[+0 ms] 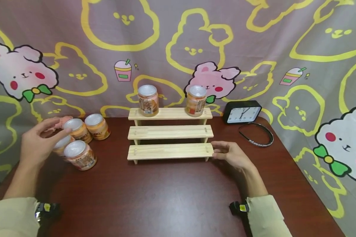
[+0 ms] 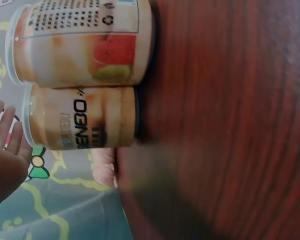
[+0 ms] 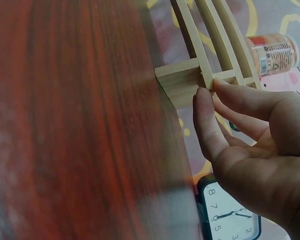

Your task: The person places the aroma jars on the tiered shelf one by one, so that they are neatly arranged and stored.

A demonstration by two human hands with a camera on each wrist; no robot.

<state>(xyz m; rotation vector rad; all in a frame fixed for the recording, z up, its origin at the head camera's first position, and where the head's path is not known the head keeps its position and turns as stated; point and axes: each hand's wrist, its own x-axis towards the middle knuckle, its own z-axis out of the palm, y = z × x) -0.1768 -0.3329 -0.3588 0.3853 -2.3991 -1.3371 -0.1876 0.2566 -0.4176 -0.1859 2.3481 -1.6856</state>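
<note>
A three-tier wooden display stand (image 1: 170,151) stands on the dark table. My right hand (image 1: 232,154) is at the right end of its lowest step; in the right wrist view, thumb and forefinger (image 3: 210,125) pinch the board's end. My left hand (image 1: 37,141), fingers spread and loosely bent, hovers by a group of several cans at the left. The nearest can (image 1: 80,156) and another can (image 1: 98,126) stand upright with silver lids. In the left wrist view, the left hand (image 2: 7,162) is apart from the labelled can (image 2: 85,117), holding nothing.
Two more cans, one left (image 1: 148,102) and one right (image 1: 196,102), stand on the top step. A black-framed clock (image 1: 243,112) and a dark headband (image 1: 259,144) are at the back right. A pink object (image 1: 62,121) lies behind the left cans. A patterned curtain (image 1: 172,59) hangs behind the table.
</note>
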